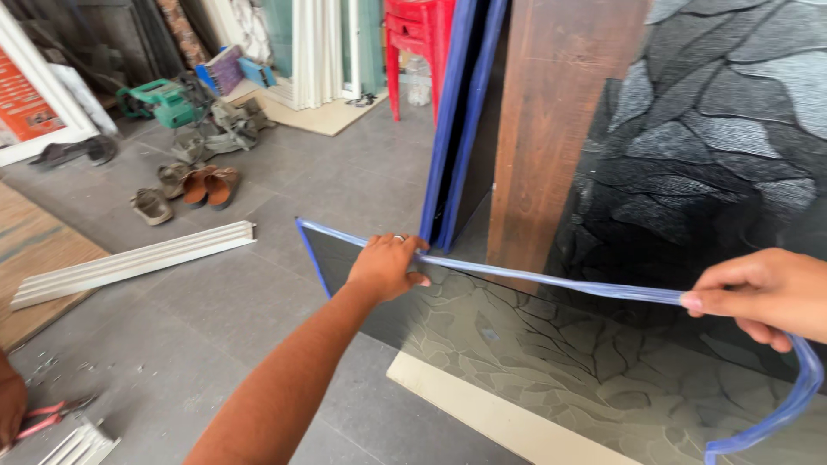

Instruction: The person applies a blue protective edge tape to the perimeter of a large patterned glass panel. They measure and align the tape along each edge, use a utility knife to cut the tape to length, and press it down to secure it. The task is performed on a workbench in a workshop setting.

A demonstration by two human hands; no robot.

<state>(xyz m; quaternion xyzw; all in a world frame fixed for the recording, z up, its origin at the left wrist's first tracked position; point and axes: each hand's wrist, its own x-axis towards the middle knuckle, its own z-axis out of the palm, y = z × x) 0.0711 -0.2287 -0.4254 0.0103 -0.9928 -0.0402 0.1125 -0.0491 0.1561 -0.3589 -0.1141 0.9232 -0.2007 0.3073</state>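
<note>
A dark glass panel (517,344) with a cracked-stone pattern stands on edge in front of me. My left hand (386,265) presses on its top edge, fingers curled over a blue rubber edging strip (551,277). My right hand (762,293) pinches the same strip farther right, where it lifts off the panel and loops down to the lower right. The strip also runs around the panel's left corner (308,237).
A brown wooden board (560,112) and blue-edged panels (457,120) lean behind. A white moulding (129,263), sandals (185,189), a green power tool (164,102) and a red plastic chair (413,43) are on the grey floor. Another person's hand (10,405) holds red-handled pliers (47,418) at lower left.
</note>
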